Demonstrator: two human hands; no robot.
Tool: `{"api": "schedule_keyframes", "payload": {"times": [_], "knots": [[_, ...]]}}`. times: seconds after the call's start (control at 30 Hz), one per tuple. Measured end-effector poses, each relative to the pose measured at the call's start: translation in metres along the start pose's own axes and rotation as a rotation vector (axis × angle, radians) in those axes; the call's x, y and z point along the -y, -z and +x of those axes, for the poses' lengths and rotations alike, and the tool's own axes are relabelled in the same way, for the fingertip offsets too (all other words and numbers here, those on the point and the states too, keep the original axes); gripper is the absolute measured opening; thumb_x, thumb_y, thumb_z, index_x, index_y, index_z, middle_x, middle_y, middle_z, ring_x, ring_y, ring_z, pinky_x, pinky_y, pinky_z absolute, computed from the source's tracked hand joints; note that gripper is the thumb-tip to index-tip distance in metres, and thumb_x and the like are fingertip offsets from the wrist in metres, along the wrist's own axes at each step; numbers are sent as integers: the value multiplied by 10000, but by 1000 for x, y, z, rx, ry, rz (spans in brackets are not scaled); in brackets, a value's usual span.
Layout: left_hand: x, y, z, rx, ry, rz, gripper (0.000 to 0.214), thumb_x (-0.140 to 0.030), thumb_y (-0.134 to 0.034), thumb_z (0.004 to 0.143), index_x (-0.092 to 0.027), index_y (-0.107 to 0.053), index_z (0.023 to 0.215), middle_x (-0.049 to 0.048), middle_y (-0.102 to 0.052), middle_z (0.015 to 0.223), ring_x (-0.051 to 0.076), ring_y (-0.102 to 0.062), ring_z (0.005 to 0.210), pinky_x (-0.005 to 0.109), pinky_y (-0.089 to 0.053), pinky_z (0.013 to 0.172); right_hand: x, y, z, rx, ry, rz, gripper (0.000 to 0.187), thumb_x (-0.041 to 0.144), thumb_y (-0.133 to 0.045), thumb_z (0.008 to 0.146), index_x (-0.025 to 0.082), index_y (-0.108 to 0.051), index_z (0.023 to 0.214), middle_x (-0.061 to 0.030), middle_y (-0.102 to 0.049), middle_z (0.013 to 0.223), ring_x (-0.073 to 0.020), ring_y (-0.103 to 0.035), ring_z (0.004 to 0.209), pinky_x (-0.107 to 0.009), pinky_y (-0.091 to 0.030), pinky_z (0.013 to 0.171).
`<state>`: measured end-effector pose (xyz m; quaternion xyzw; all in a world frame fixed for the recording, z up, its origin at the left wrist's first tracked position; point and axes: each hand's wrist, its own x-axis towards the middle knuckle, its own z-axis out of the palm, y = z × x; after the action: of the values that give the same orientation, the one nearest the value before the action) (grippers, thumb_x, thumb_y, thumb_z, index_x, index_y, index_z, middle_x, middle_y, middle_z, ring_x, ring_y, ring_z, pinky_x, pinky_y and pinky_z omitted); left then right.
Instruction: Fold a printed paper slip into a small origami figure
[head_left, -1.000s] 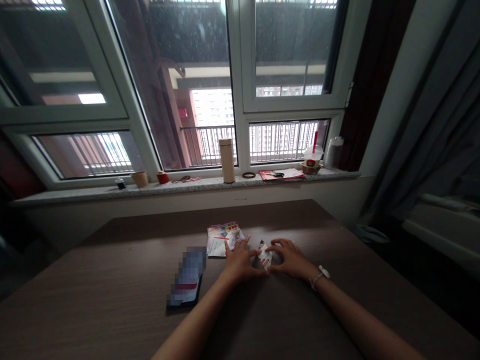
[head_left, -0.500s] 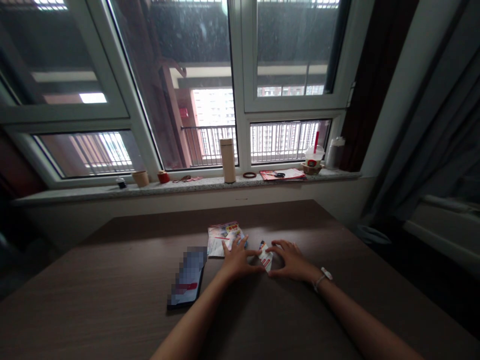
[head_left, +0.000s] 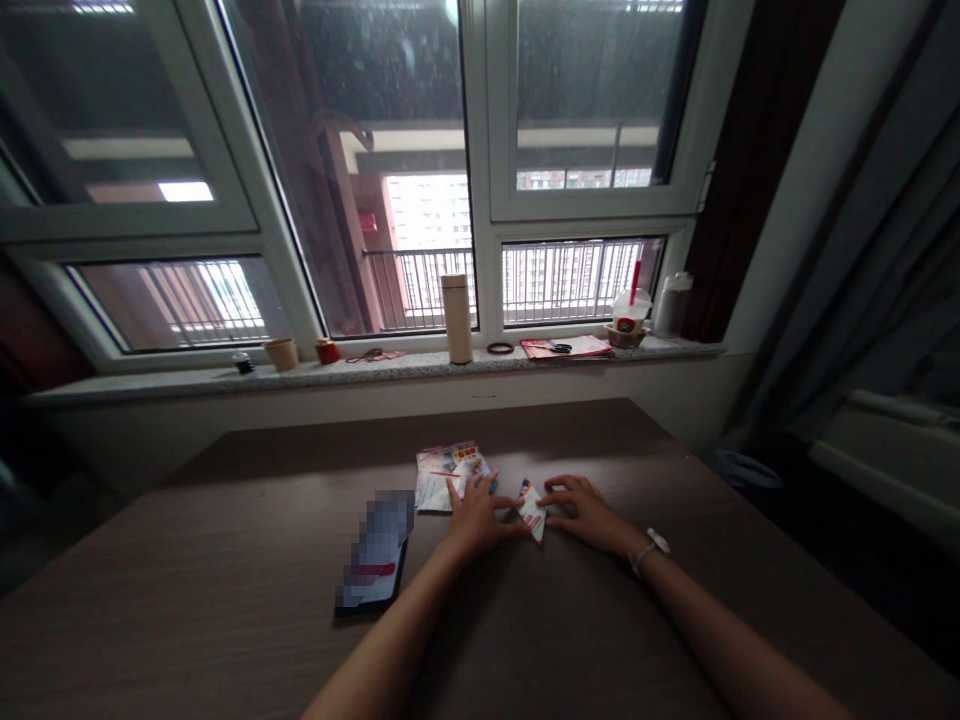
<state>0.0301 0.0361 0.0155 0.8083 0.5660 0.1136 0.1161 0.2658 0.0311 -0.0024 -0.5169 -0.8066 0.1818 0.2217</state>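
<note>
A small folded piece of printed paper (head_left: 533, 514), white with red and blue marks and roughly triangular, lies between my two hands on the brown table (head_left: 585, 640). The thumb and index finger of my left hand (head_left: 481, 518) hold its left edge. My right hand (head_left: 589, 512) is at the paper's right side, fingers curved and apart; its index fingertip is close to the edge, and I cannot tell if it touches. Behind my left hand lie printed leaflets (head_left: 435, 484), partly covered by its fingers. A phone (head_left: 379, 560) with a blurred screen rests left of my left forearm.
On the windowsill (head_left: 360, 372) stand a beige flask (head_left: 457, 320), a paper cup (head_left: 283, 354), a small red container (head_left: 327, 350), scissors (head_left: 559, 348) on red papers, a drink cup with a red straw (head_left: 628, 312) and a grey bottle (head_left: 672, 306).
My right hand has shifted slightly right, its thumb coming off the paper's lower corner, which now shows. The left hand has barely moved.
</note>
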Motion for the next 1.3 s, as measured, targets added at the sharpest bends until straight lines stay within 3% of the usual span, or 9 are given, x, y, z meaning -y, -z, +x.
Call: {"api": "schedule_keyframes", "payload": {"times": [0.5, 0.73, 1.0, 1.3], "knots": [[-1, -6, 1, -72, 20, -6, 373, -699, -510, 783, -497, -673, 1051, 6, -413, 1475, 320, -236, 1404, 694, 73, 1051, 5, -2, 2, -82, -21, 27, 221, 417, -585, 836, 318, -728, 973, -24, -596, 1199, -231, -480, 1175, -401, -323, 1046], [-2, -8, 2, -82, 24, -6, 250, -586, -581, 811, -486, -689, 1013, -37, -400, 1477, 322, -229, 1398, 722, 66, 1038, 7, -4, 3, -123, -31, 43, 220, 409, -568, 850, 283, -732, 927, -34, -619, 1159, -225, -496, 1143, -392, -319, 1042], [-5, -6, 0, -141, 43, -46, 172, -487, -618, 827, -380, -735, 893, -22, -468, 1421, 312, -301, 1350, 728, -9, 1053, 7, -7, 4, -169, -35, 56, 232, 411, -553, 851, 254, -720, 886, -39, -634, 1124, -216, -515, 1119, -384, -325, 1029], [-15, -6, 2, -169, 120, -89, 145, -436, -624, 829, -349, -731, 873, -7, -473, 1403, 316, -314, 1340, 735, -43, 1047, 16, -13, 5, -236, -90, 9, 209, 379, -534, 865, 239, -685, 828, -37, -632, 1072, -213, -514, 1085, -369, -332, 997]]}}
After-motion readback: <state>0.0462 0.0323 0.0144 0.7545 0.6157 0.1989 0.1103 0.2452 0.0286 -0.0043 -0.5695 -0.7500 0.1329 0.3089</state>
